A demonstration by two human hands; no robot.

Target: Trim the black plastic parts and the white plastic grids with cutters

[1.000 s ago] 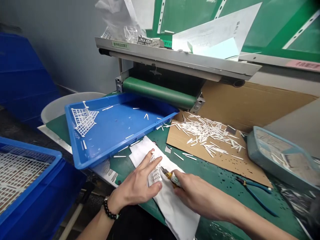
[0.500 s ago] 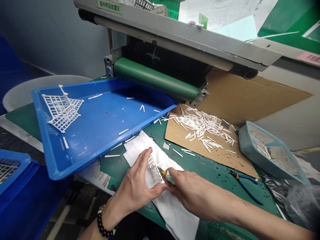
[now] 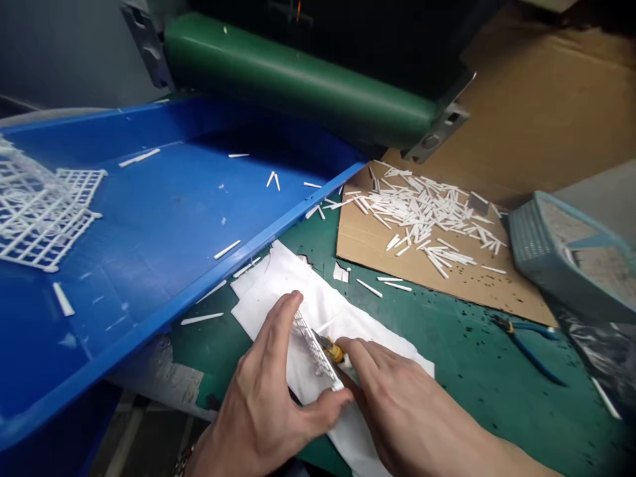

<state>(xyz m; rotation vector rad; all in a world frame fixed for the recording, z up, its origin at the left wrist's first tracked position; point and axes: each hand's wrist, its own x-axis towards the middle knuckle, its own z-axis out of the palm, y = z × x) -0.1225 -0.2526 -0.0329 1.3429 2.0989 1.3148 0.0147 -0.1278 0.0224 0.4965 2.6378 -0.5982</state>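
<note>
Head view, and here's the left hand [image 3: 268,397], fingers spread, thumb hooked under a white plastic grid [image 3: 314,348], clamping it tilted on a crumpled white sheet [image 3: 365,391] over the green mat [image 3: 477,364]. The right hand [image 3: 397,404] is closed around yellow-handled cutters [image 3: 334,352], tips right at the grid's edge. Beyond, thin white plastic sticks [image 3: 422,215] lie heaped on cardboard [image 3: 437,291], beside a blue plastic tray [image 3: 199,278].

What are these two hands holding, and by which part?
The left hand grips a white plastic lattice by its long edge with its fingers; the right hand holds yellow-handled cutters by their handle, partly hidden.
</note>
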